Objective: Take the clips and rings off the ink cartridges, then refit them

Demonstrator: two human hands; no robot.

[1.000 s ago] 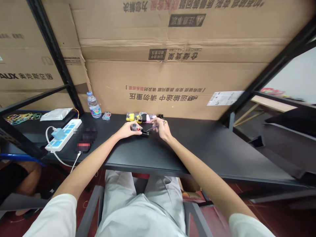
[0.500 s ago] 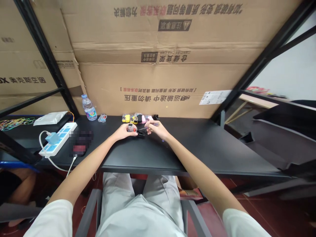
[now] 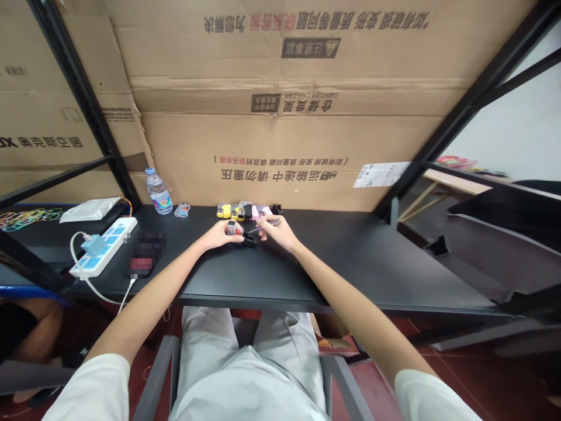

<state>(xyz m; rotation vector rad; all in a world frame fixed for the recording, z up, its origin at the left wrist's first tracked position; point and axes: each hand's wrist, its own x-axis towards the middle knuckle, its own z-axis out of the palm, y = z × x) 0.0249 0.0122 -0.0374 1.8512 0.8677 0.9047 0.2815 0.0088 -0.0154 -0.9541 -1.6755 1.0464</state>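
My left hand (image 3: 218, 235) is closed around a small clear-cased gadget (image 3: 235, 230) with a dark square on top and an orange-red spot on its side. Right beside the gadget, low over the black table, is a black piece (image 3: 250, 239); whether it is joined to the gadget I cannot tell. My right hand (image 3: 281, 233) pinches a thin pen-like tool (image 3: 275, 222), its tip pointing left toward the black piece. Just behind both hands stands a row of small clear cases with yellow, black and pink parts (image 3: 226, 210).
Another small clear case (image 3: 182, 210) lies near a water bottle (image 3: 159, 193) at the back left. A white power strip (image 3: 105, 248) with a plug and cable, and a blurred-out dark object (image 3: 144, 251), occupy the left. Cardboard (image 3: 280, 134) walls off the back; black frame posts flank the table (image 3: 350, 257).
The pen-like tool and the fingers of my right hand have shifted slightly. My left hand keeps the gadget in nearly the same spot.
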